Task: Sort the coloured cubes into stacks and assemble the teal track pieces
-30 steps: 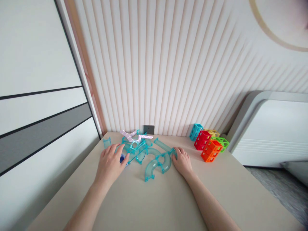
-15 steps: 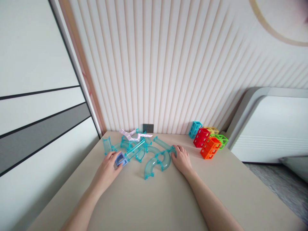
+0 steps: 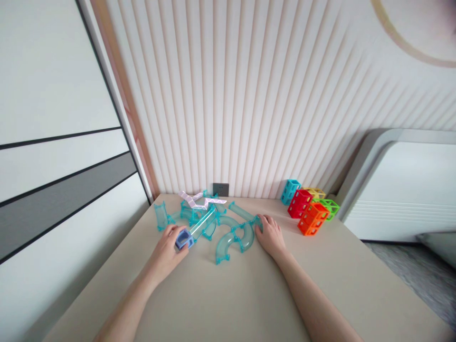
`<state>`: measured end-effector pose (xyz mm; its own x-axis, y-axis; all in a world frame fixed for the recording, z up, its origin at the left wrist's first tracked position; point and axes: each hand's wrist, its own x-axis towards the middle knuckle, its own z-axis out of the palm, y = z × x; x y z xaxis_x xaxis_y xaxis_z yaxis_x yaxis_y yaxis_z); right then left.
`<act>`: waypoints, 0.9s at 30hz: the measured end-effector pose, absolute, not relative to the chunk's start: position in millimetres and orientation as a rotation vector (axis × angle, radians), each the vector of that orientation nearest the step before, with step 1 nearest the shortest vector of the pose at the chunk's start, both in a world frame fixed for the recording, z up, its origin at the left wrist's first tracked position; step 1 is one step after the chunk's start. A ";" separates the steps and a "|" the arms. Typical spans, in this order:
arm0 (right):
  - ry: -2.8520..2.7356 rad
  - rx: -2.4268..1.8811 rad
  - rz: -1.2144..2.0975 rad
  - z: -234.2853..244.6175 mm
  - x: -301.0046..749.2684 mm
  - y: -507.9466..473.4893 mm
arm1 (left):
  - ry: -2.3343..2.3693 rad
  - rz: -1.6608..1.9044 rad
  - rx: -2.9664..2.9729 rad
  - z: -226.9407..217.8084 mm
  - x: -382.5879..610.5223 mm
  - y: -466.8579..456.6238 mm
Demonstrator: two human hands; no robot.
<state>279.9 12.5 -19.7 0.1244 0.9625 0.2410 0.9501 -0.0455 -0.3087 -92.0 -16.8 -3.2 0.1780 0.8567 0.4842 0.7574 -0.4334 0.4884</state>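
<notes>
My left hand [image 3: 169, 249] is closed around a periwinkle-blue square frame block [image 3: 184, 239], thumb on its near side and fingers over its far side. From that block a clear teal straight tube [image 3: 202, 222] slants up to the right, over other teal pieces; whether the two are joined I cannot tell. My right hand [image 3: 270, 234] lies on the table with bent fingers, thumb and fingertips closed on the right end of a teal marble-run track [image 3: 245, 224]. Curved teal pieces [image 3: 223, 247] connect to that track and bend toward me.
Lilac zigzag pieces [image 3: 199, 202] lie atop teal parts at the back, near a dark wall socket [image 3: 221, 189]. Right of my right hand stand red [image 3: 299, 203], orange [image 3: 312, 219], blue, yellow and green frame blocks. A white cabinet [image 3: 64, 228] borders the table's left.
My left hand has shifted slightly right with the blue block, and the tube's near end has moved along with it. My right hand stays at the track's end. The view has shifted a little.
</notes>
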 end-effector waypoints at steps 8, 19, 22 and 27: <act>-1.853 -2.023 0.052 -16.1 278.1 10.7 | 1.572 0.814 2.417 -3.0 -86.6 -21.2; -1.851 -2.018 0.046 -20.5 280.4 13.3 | 1.547 0.557 2.508 10.6 -74.2 -31.7; -1.851 -2.019 0.051 -19.4 280.0 12.7 | 1.526 0.574 2.483 10.9 -71.4 -33.2; -1.852 -2.026 0.055 -19.1 279.8 12.5 | 1.475 0.788 2.431 4.0 -76.5 -28.5</act>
<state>279.8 12.5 -19.1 0.1244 0.9648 0.2318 0.9493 -0.0477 -0.3108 -76.5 -28.5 4.0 0.3634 0.8671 0.3408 0.7655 -0.4864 0.4213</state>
